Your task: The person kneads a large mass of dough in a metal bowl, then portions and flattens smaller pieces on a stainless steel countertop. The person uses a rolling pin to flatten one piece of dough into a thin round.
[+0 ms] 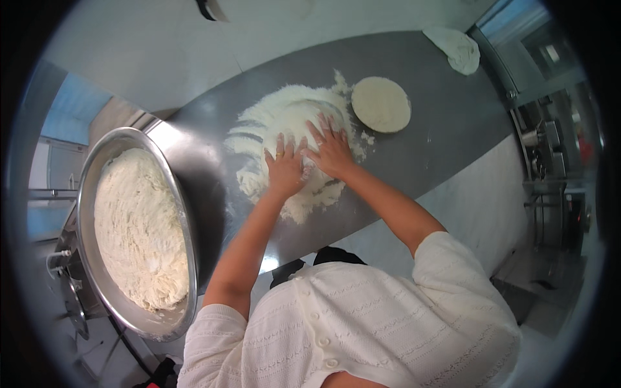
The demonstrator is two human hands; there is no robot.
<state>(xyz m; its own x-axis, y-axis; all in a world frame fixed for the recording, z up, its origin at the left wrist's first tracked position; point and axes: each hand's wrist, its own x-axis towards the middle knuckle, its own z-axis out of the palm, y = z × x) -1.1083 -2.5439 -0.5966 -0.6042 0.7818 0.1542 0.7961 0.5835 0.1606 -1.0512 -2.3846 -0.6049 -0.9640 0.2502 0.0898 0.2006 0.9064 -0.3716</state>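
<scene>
Both my hands press flat, fingers apart, on a floured mound of dough point(296, 116) on the steel worktable. My left hand point(287, 167), with a ring on one finger, lies on its near left side. Just to the right, my right hand point(332, 148) rests with its thumb close to the left hand. Loose white flour point(257, 114) spreads around the mound, streaked at its left. Flour dusts the fingers of both hands. Beyond my right hand sits a round container of flour-like powder point(381, 105).
A large steel bowl point(187, 213) at the left holds a big mass of dough point(140, 228). The steel worktable point(436, 111) stretches to the upper right, where a white cloth point(456, 48) lies at its far edge. Shelves with metal pans point(553, 138) stand at the right.
</scene>
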